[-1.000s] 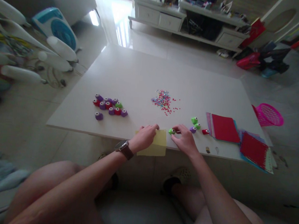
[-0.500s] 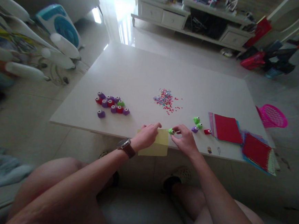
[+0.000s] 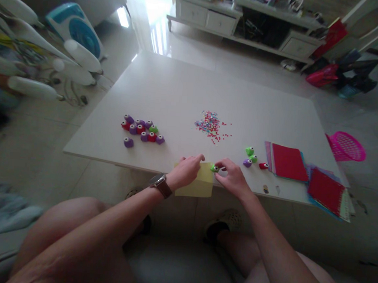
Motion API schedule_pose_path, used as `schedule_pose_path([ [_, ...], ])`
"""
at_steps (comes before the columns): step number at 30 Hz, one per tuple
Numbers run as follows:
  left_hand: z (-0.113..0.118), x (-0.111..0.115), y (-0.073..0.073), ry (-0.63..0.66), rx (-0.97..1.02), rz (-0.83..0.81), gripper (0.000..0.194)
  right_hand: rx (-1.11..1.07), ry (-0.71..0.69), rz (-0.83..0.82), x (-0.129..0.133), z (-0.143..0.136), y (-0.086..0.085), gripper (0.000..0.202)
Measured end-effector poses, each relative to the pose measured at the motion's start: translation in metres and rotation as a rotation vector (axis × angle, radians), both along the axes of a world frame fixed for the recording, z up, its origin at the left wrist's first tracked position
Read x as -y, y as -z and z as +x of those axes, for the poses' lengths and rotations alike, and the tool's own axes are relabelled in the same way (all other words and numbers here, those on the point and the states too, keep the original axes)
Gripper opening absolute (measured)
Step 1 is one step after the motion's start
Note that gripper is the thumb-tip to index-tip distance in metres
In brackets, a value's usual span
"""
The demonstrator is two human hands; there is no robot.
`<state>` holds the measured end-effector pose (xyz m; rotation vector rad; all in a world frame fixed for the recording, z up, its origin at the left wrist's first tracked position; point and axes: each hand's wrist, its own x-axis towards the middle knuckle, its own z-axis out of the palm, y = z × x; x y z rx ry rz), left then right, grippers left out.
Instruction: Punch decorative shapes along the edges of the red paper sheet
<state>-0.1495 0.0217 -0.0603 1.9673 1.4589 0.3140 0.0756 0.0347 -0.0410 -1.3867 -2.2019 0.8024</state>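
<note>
My left hand (image 3: 188,171), a watch (image 3: 160,184) on its wrist, lies over a sheet of yellow paper (image 3: 198,188) at the table's front edge, holding it with bent fingers. Part of the sheet sticks out past the edge. My right hand (image 3: 234,176) pinches a small green craft punch (image 3: 214,168) at the sheet's right edge; whether paper sits in its slot, I cannot tell. To the right stand two green punches (image 3: 249,151), a purple punch (image 3: 247,162) and a red punch (image 3: 263,165).
Several purple, red and green punches (image 3: 140,129) are grouped on the white table's (image 3: 180,88) left. Colourful confetti (image 3: 210,123) lies mid-table. Red-topped paper stacks (image 3: 289,162) are at the right, one overhanging the edge. A pink basket (image 3: 348,146) stands beyond.
The green punch has shifted slightly left onto the yellow paper's edge, and my right hand has moved with it. My left hand has stayed in place on the sheet.
</note>
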Motion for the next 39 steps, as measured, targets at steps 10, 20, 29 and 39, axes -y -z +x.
schedule_pose_path([
  [10,0.0,0.007,-0.011,0.045,-0.11,0.162,0.034,-0.017,0.077,-0.165,0.001,-0.003,0.001,0.013],
  [20,0.006,0.009,-0.017,0.101,-0.145,0.079,0.017,-0.074,0.173,-0.372,-0.003,0.001,0.005,0.012],
  [29,0.005,0.008,-0.011,0.097,-0.138,0.093,0.016,-0.068,0.186,-0.435,-0.003,0.003,0.001,0.012],
  [39,0.005,0.007,-0.011,0.1,-0.135,0.088,0.016,-0.098,0.185,-0.371,-0.003,-0.002,0.007,0.012],
])
